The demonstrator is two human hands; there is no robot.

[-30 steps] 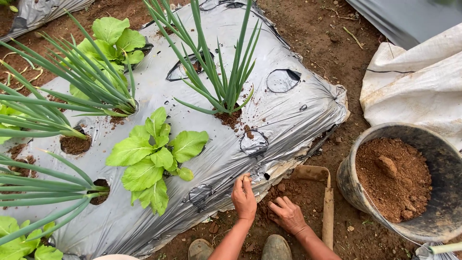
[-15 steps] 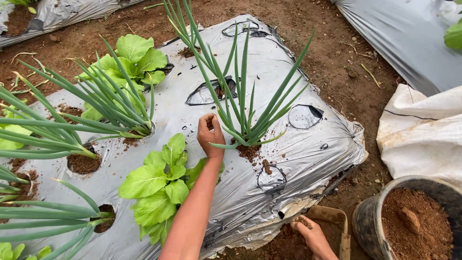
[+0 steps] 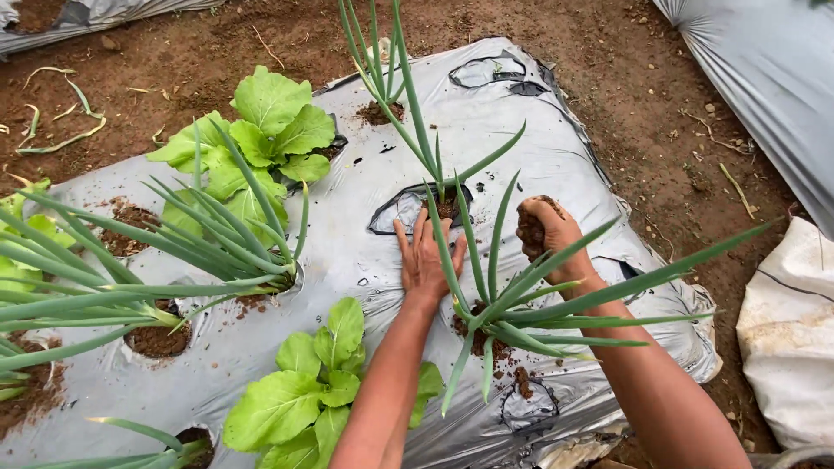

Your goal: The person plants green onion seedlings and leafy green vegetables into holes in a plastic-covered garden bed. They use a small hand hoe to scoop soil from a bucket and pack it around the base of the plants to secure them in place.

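Note:
My left hand lies flat with fingers spread on the silver plastic mulch, its fingertips at the edge of a cut planting hole that holds a thin green onion shoot. My right hand is closed around a clump of brown soil, raised just right of that hole. A larger green onion plant grows between my forearms and partly hides the right wrist.
Leafy green plants and long onion leaves fill the left side of the mulched bed. Bare brown soil runs along the right, with more plastic sheet and a white sack beyond it.
The view shifted forward along the bed. My left hand moved from the big onion to the hole farther on and flattened. My right hand rose from the ground with a fistful of soil.

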